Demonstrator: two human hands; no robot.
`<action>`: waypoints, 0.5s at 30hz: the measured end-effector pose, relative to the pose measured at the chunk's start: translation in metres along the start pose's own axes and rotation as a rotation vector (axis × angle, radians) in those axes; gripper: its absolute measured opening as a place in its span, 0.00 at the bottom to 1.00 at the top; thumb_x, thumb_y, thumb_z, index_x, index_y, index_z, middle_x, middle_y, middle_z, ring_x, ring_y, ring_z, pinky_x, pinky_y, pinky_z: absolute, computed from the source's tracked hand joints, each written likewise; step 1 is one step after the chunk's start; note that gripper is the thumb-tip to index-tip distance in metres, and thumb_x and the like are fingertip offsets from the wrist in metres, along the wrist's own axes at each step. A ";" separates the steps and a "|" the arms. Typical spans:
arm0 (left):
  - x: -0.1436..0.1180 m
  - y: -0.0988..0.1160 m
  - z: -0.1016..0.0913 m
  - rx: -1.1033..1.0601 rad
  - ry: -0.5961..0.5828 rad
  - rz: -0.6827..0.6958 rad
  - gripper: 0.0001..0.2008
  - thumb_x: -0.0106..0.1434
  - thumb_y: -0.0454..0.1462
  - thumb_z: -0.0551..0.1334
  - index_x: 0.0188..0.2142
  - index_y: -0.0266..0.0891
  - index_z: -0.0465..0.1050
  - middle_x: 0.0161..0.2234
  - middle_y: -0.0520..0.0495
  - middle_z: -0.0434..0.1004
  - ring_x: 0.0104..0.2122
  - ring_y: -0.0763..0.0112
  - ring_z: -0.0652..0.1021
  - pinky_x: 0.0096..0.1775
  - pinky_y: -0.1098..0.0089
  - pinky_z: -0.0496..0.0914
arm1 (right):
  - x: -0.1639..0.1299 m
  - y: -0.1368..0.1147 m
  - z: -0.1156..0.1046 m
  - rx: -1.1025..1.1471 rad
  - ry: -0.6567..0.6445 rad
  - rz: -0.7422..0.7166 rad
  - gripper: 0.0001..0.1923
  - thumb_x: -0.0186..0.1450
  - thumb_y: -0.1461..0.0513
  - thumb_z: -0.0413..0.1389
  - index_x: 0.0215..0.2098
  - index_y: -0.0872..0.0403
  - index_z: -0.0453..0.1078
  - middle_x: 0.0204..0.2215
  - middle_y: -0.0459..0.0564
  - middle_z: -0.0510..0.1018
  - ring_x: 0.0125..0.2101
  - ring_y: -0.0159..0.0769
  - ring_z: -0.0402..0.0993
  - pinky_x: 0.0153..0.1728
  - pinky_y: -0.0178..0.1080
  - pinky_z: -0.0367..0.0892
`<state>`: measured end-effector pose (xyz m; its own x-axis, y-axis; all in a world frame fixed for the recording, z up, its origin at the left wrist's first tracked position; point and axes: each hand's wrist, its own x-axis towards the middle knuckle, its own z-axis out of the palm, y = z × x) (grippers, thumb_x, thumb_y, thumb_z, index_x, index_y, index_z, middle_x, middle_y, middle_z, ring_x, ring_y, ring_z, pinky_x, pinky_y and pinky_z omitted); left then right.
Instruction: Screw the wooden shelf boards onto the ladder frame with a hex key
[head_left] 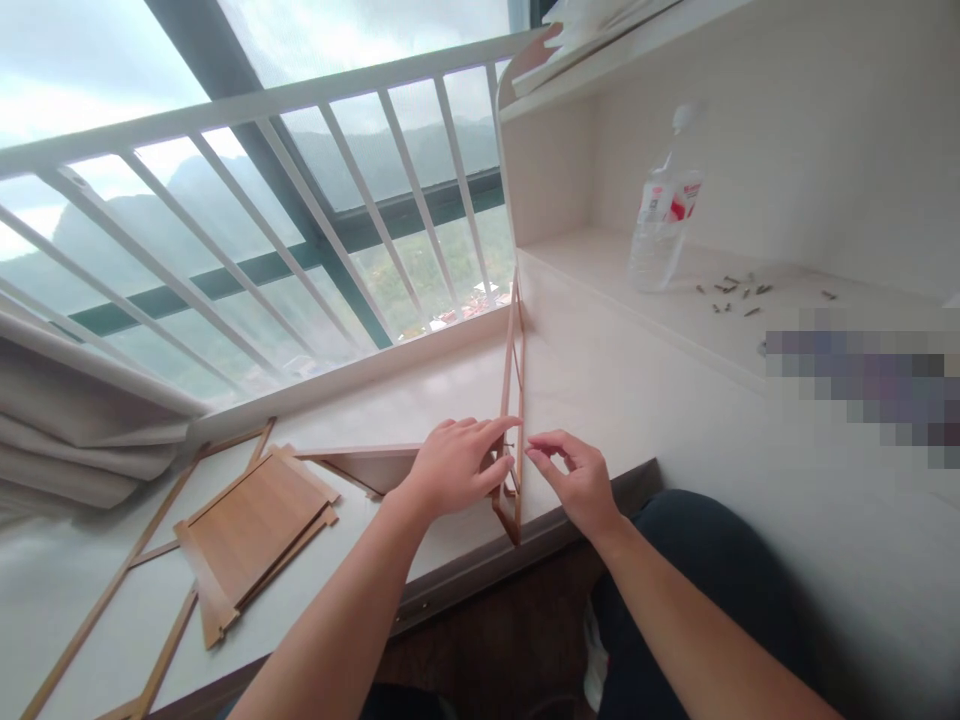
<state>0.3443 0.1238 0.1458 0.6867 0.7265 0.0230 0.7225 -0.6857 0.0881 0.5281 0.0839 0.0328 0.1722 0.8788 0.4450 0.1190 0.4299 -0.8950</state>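
My left hand (454, 465) rests against a thin wooden frame (513, 400) that stands on edge on the pale sill (600, 390), my fingers (491, 432) spread and laid along its near end, steadying it rather than wrapped around it. My right hand (574, 478) hovers just on the other side of the same frame, loosely curled, with thumb and forefinger drawn toward each other close to the wood; whether they pinch something small there I cannot tell. The frame runs away from my hands toward the window, its far end near the corner of the shelf unit (540, 180). Just behind my left hand a triangular wooden panel (367, 465) lies flat, touching the frame's near end. Farther out to the left of that hand sits a brown board with raised edges (251, 525), and long thin strips (105, 590) lie around it on the sill. Beyond these, a folded curtain (82, 430) hangs at the far left. Ahead of both hands a white railing (247, 220) crosses the window. To the right of my right hand, up on the shelf ledge, stands a clear plastic bottle (664, 215), with a scatter of small screws (731, 293) just beside it. My dark trouser leg (705, 570) shows below my right forearm.
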 end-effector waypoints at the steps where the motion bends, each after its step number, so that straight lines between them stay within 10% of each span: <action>1: 0.000 -0.001 0.000 0.005 0.001 0.003 0.24 0.70 0.47 0.53 0.64 0.50 0.62 0.45 0.48 0.81 0.46 0.55 0.78 0.47 0.58 0.66 | 0.000 -0.004 -0.004 -0.028 0.014 -0.018 0.08 0.67 0.57 0.60 0.43 0.50 0.78 0.36 0.50 0.82 0.35 0.38 0.76 0.42 0.41 0.72; 10: 0.003 -0.007 -0.001 0.005 0.050 0.029 0.23 0.71 0.45 0.51 0.63 0.49 0.64 0.48 0.48 0.81 0.46 0.56 0.79 0.46 0.60 0.67 | 0.030 -0.068 -0.079 -0.471 -0.159 -0.293 0.07 0.68 0.62 0.57 0.37 0.49 0.78 0.32 0.48 0.82 0.33 0.37 0.74 0.40 0.41 0.69; 15: 0.003 -0.007 -0.001 0.006 0.056 0.034 0.24 0.72 0.47 0.47 0.63 0.47 0.64 0.49 0.45 0.81 0.47 0.55 0.78 0.47 0.58 0.66 | 0.081 -0.133 -0.150 -0.850 -0.135 -0.138 0.03 0.62 0.62 0.63 0.33 0.48 0.80 0.31 0.47 0.83 0.28 0.37 0.73 0.34 0.39 0.66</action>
<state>0.3411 0.1305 0.1461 0.7054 0.7041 0.0814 0.6995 -0.7101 0.0806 0.6728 0.0667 0.1923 -0.0086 0.8703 0.4925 0.8290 0.2817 -0.4832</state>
